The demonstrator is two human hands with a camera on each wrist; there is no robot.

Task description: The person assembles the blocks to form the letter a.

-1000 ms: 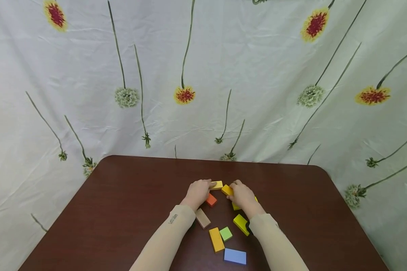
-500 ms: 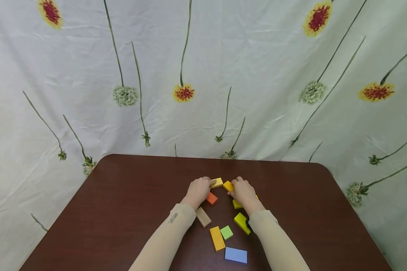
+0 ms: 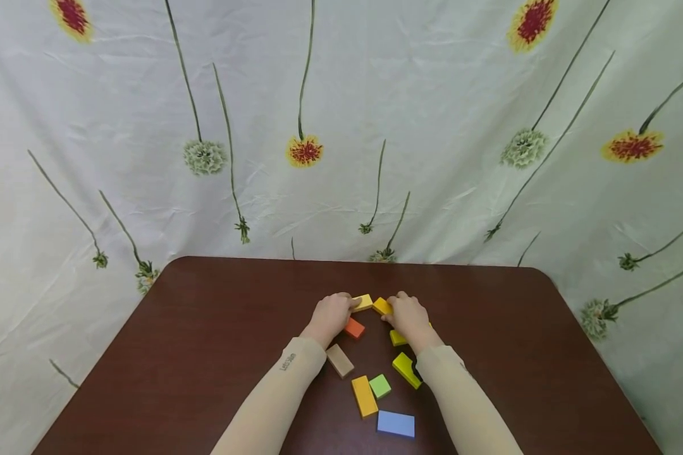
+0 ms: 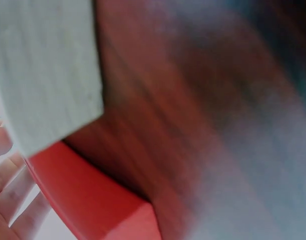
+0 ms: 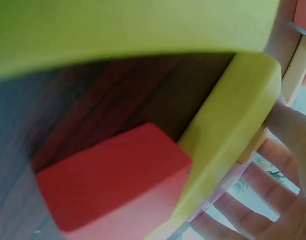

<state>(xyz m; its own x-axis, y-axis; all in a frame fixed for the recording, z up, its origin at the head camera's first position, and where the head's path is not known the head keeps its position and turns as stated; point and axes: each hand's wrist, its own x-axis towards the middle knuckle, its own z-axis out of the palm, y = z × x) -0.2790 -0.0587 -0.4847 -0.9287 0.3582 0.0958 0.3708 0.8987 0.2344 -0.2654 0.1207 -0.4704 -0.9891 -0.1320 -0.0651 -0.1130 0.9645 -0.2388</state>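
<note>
Near the far middle of the table, my left hand holds the left end of a pale yellow block in the head view. Just right of it, my right hand grips a yellow-orange block between thumb and fingers. The two blocks lie nearly end to end, angled toward each other. By the left wrist are an orange-red block and a beige wooden block. In the right wrist view, a red block lies against a long yellow-green block, beside the spread fingers.
Closer in lie an orange-yellow block, a small green block and a blue block. A yellow-green block with a curved notch sits by the right sleeve. Behind the dark brown table hangs a flowered cloth.
The head view tilts slightly, so the table shifts a little upward in it. Both hands stay at the same two blocks, with hardly any movement.
</note>
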